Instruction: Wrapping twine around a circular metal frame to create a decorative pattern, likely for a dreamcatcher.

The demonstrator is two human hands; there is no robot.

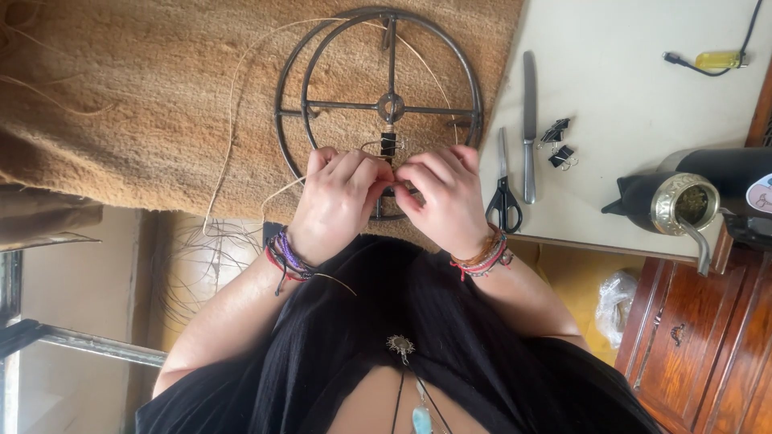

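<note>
A round dark metal frame [378, 104], made of two rings with cross spokes, lies on a brown woven mat [121, 96]. A black binder clip [388, 145] sits on its lower spoke. My left hand [338, 201] and my right hand [442, 201] meet at that spoke just below the clip, fingertips pinched together on a thin pale fibre strand [233, 120]. The strand loops away to the left over the mat and around the frame's rim. Both wrists carry several cord bracelets. My fingers hide the exact spot where the strand meets the spoke.
On the white table [627, 96] to the right lie black scissors [504, 193], a table knife [529, 120], two binder clips [556, 141] and a yellow lighter [718, 59]. A metal-rimmed cup with a straw [683, 205] stands by a black flask [724, 173], above a wooden cabinet [708, 345].
</note>
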